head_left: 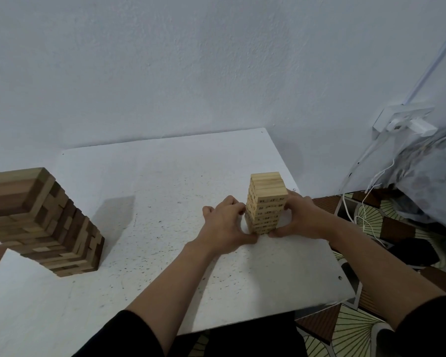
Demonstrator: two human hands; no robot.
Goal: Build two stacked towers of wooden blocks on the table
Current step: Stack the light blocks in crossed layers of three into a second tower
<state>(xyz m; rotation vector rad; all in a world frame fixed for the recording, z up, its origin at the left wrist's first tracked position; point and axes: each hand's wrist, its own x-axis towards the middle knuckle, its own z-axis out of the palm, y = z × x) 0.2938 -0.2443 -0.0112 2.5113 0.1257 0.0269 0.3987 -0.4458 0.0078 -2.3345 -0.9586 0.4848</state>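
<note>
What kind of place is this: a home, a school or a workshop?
Most likely a room in a home: a small white table stands against a bare painted wall, a charger is plugged into a wall socket, and the floor is patterned.

Left edge cuts dark tower [40,222]; pale tower [267,185] printed numbers [269,201] too small to read.
</note>
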